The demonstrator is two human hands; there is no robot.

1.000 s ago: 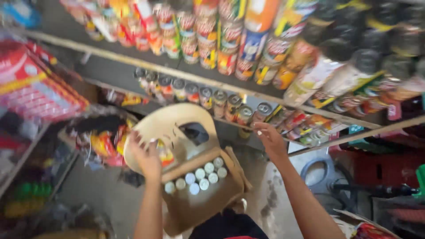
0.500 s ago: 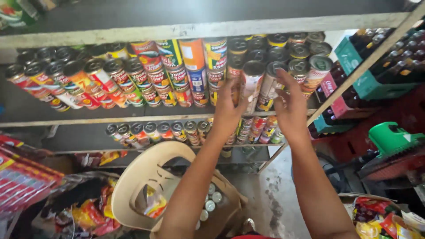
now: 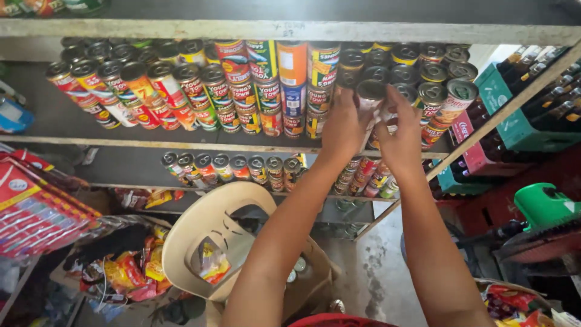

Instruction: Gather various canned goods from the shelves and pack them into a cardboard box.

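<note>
1. Silver-topped and round, the can (image 3: pixel 370 97) has a plain metal lid facing the camera; its side is hidden behind the fingers, so its label colour cannot be told.
2. It sits at the front of the upper shelf (image 3: pixel 181 140), right of the middle, among stacked tins.
3. Closed around its left side is the left hand (image 3: pixel 345 124), fingers curled on the can.
4. On its right side the right hand (image 3: pixel 402 136) grips the same can, thumb raised beside the lid.
5. Left of the hands stands a row of red-and-green labelled cans (image 3: pixel 181 91), with an orange tin (image 3: pixel 292 63) stacked above a blue one.
6. Further right lie more cans with dark lids (image 3: pixel 433 72), just beside the held one.
7. Below the arms, near the person, a beige plastic chair (image 3: pixel 200 233) carries a cardboard box (image 3: pixel 315 284) with a few can tops showing inside.
</note>
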